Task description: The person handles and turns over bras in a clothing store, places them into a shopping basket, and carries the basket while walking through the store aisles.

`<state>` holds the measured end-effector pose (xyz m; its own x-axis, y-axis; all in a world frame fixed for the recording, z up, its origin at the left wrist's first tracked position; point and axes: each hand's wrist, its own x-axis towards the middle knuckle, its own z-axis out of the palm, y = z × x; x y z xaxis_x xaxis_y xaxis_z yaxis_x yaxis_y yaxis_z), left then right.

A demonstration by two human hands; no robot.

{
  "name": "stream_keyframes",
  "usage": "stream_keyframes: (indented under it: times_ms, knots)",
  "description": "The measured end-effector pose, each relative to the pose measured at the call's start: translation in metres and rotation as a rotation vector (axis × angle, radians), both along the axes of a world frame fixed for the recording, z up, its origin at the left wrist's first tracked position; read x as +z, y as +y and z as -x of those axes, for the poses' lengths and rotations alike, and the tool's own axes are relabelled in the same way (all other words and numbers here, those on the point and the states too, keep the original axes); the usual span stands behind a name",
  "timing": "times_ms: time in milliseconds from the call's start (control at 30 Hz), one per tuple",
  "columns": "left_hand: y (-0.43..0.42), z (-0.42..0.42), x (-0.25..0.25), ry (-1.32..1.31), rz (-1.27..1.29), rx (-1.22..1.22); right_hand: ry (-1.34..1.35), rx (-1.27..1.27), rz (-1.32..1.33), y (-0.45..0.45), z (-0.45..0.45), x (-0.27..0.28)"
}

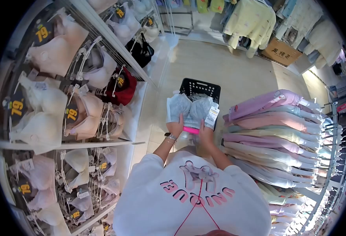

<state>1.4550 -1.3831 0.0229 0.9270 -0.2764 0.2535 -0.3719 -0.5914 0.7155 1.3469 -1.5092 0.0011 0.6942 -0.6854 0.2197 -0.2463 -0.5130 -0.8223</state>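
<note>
A pale grey-blue bra (198, 109) is spread out in front of me, cups facing up, with a white price tag (212, 115) at its right side. My left hand (175, 126) grips its lower left edge, a dark watch and a bracelet on that wrist. At the lower right edge, my right hand (206, 129) is closed on the same bra. Directly beneath is a black plastic basket (201, 84) with holes in its wall; grey cloth shows inside. A bright pink strip (190, 130) shows between my hands; I cannot tell what it belongs to.
On the left, shelving (139, 114) holds hanging bras (43, 114) with yellow-numbered labels. A rack of pastel garments (271, 129) stands close on my right. Beyond the pale floor (204, 59) hang more clothes, including a yellow top (249, 23), near a cardboard box (281, 52).
</note>
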Motion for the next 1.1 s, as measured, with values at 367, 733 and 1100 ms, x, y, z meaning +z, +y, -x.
stream_keyframes:
  times_ms: [367,733,1100]
  knots:
    - [-0.058,-0.063,-0.037,-0.082,0.021,0.023,0.273,-0.134,-0.214,-0.055,-0.059,0.016]
    - [-0.108,-0.114,-0.015,-0.156,0.029,0.017,0.143,-0.105,-0.092,-0.113,-0.116,-0.003]
    - [-0.159,-0.168,-0.026,-0.140,-0.080,0.024,0.169,0.113,-0.088,-0.177,-0.170,-0.006]
